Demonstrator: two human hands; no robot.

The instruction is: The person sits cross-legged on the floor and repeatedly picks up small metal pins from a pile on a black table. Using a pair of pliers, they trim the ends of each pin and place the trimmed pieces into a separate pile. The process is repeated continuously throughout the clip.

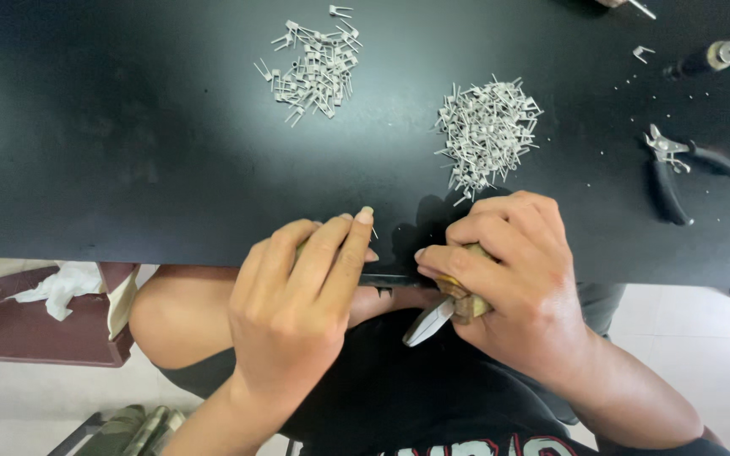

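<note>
My left hand (pixel 297 295) is at the near edge of the black table (pixel 162 143), fingers pinched together on a tiny metal piece whose thin wire end (pixel 374 232) pokes out past the fingertip. My right hand (pixel 513 270) is closed around a small tool with a wooden-looking handle and a brass collar (pixel 460 300); a pale blade-like tip (pixel 426 325) sticks out below the palm. The two hands almost touch over my lap.
Two heaps of small bent wire pieces lie on the table, one at the back left (pixel 314 66) and one at the middle right (pixel 487 131). Black-handled pliers (pixel 673 169) and a dark cylindrical tool (pixel 705 59) lie at the right. A crumpled white cloth (pixel 59 289) rests on a brown bench.
</note>
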